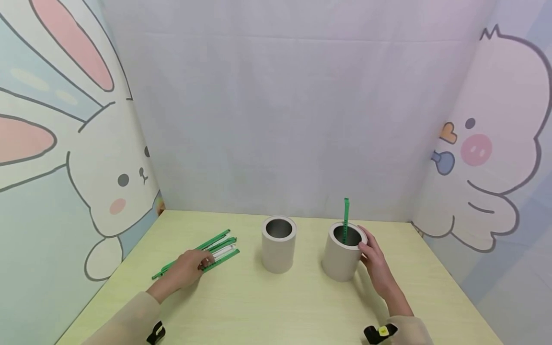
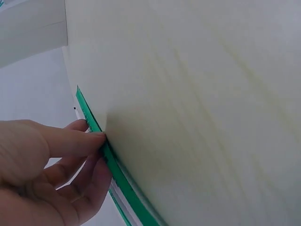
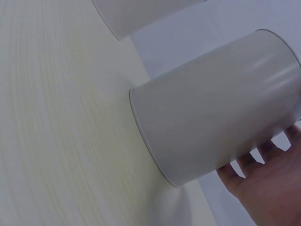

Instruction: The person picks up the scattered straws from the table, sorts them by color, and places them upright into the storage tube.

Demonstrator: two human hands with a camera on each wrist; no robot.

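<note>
While the left hand (image 1: 183, 269) is pinching a green strip (image 2: 127, 190) at the head view's lower left, probably light, stiffish and best taken mid-length, the right hand (image 1: 377, 269) is gripping a pale cup (image 1: 340, 262).

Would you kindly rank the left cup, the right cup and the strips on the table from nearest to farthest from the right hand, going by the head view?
1. Right cup: touching the right hand.
2. Left cup: mid-table, left of that cup.
3. Strips: farther left, at the left hand.
</note>
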